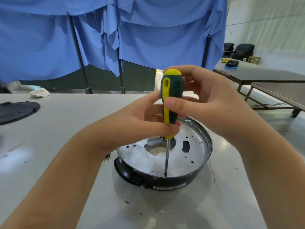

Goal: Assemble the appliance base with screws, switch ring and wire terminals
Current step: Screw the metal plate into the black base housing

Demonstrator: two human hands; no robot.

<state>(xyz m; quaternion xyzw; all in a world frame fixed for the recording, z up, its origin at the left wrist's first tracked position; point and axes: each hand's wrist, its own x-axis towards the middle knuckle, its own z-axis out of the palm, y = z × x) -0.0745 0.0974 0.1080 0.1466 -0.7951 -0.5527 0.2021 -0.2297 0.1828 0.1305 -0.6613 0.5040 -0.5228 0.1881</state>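
Both hands on the tool here. My right hand wraps the upper part of the green-and-yellow screwdriver, thumb laid across the front of the handle, fingers curled round behind it. My left hand grips the lower end of the handle, thumb pressed just above where the shaft comes out. So both are clamped on the handle, one above the other.

The screwdriver stands nearly upright. Its thin metal shaft runs straight down from my left hand, and the tip sits at a hole near the front edge of the metal plate.

That plate lies inside the appliance base, a round black housing with a handle lug on its left side, sitting on the white table directly below my hands. I see a large central opening, an oblong slot to its right and small holes scattered about. Whether a screw sits under the tip, I cannot tell.

Far left on the table lies a black round cover, well apart.
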